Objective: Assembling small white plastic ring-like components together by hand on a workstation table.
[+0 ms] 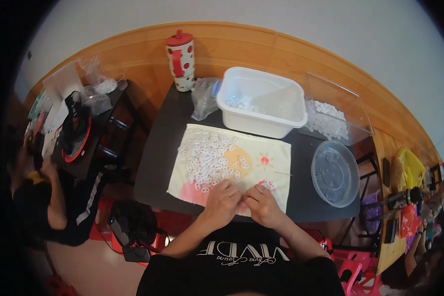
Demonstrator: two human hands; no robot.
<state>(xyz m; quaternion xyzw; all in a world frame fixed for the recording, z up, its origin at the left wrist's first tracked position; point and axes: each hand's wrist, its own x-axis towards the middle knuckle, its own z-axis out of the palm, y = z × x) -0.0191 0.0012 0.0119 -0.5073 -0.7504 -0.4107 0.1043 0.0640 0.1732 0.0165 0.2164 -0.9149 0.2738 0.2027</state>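
Note:
My left hand (221,203) and my right hand (264,204) meet at the front edge of a pale yellow printed cloth (274,149). The fingers of both are pinched together; whatever is between them is too small or hidden to make out. To the left of centre on the cloth lies a spread heap of small white oval pieces with holes (204,158). A few of these pieces sit apart, over an orange print. Just beyond my right hand is a small red-and-white patch, and a thin stick-like tool (283,173) rests by the cloth's right edge.
Behind the cloth stands a white tub (264,123) with small pieces inside. Right of it are a clear box of white pieces (325,121) and a round clear container (335,173). A spotted tumbler (181,64) and plastic bag (203,98) stand back left. Another person sits at left.

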